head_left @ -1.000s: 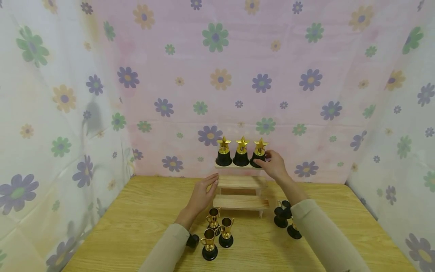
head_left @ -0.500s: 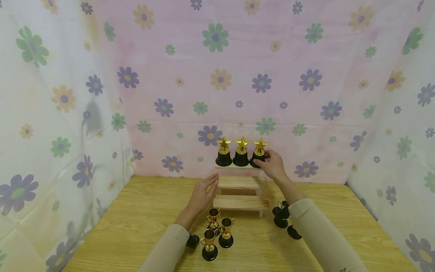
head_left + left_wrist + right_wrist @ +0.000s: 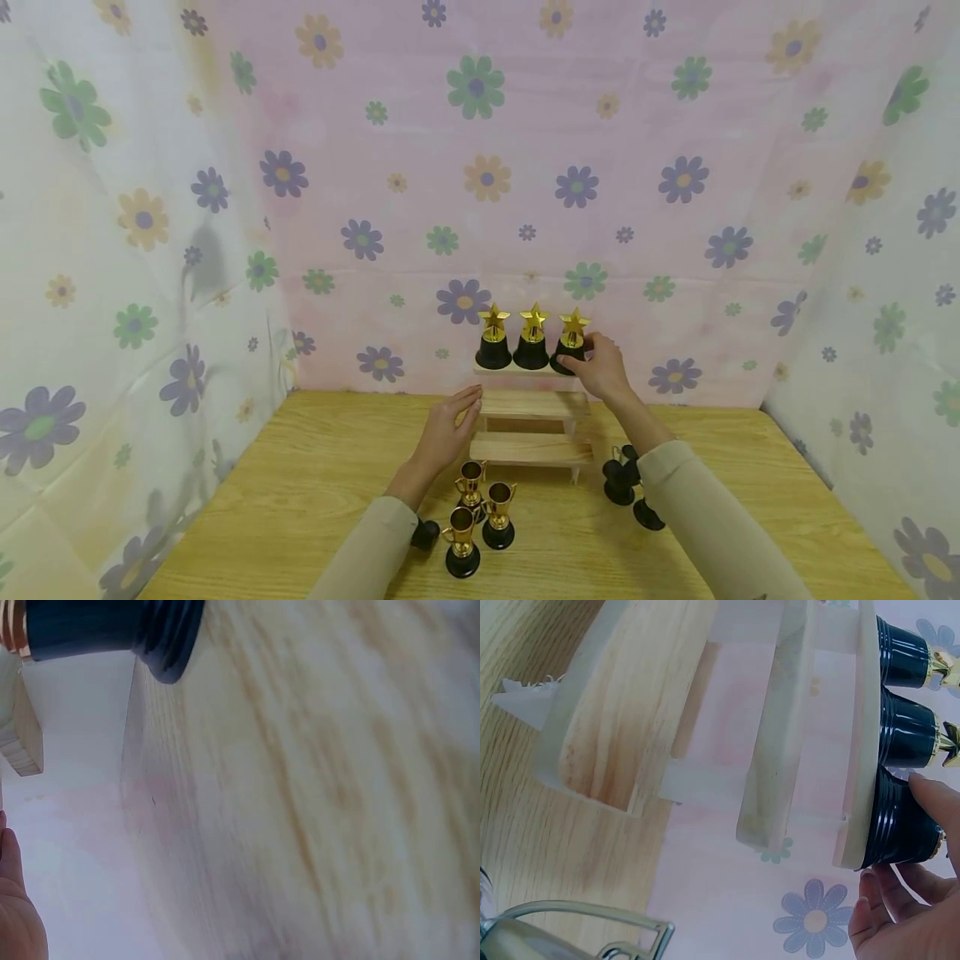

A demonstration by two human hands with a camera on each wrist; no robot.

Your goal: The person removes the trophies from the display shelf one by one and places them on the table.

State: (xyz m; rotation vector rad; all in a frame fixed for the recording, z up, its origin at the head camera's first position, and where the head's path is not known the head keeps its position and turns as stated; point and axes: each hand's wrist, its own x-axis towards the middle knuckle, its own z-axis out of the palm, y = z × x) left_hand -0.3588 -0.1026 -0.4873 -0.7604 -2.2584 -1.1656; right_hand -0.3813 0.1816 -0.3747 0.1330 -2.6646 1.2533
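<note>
Three gold star trophies with black bases stand in a row on the top step of a wooden stepped stand (image 3: pixel 532 405). My right hand (image 3: pixel 603 371) grips the black base of the rightmost star trophy (image 3: pixel 564 354), thumb at the front and fingers behind. In the right wrist view that base (image 3: pixel 900 825) sits on the board at its end, beside the middle star trophy (image 3: pixel 910 727). My left hand (image 3: pixel 447 429) rests its extended fingers against the stand's left side. Only part of that hand (image 3: pixel 19 915) shows in the left wrist view.
Three gold cup trophies (image 3: pixel 498 504) stand upright before the stand on the wooden table (image 3: pixel 315 475). A black base (image 3: pixel 425 534) shows beside my left sleeve. Several black-based trophies (image 3: pixel 619 482) are partly hidden by my right forearm. A floral cloth (image 3: pixel 405 325) hangs close behind the stand.
</note>
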